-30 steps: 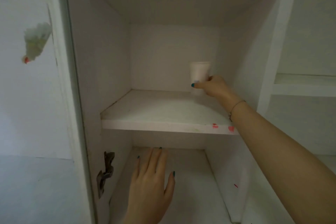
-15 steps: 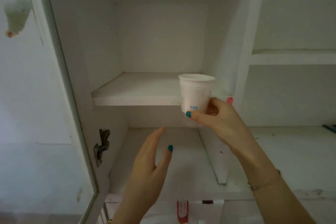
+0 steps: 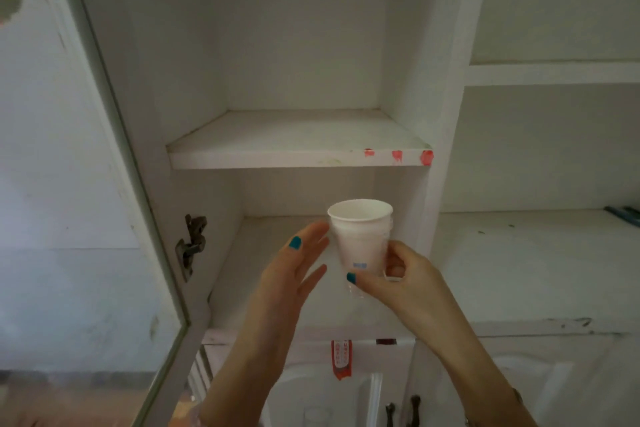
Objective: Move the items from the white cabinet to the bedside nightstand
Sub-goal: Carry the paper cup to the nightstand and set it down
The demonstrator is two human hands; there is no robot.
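tall white wooden cabinet [image 3: 446, 107], glass-panel door [image 3: 114, 156] swung open at left. upper shelf board [image 3: 298, 158] has 3 red smears on its front edge. right hand [image 3: 398, 279] pinches white paper cup [image 3: 362, 236], upright, in front of the lower compartment. left hand [image 3: 294, 270] spread, fingertips just beside the cup.
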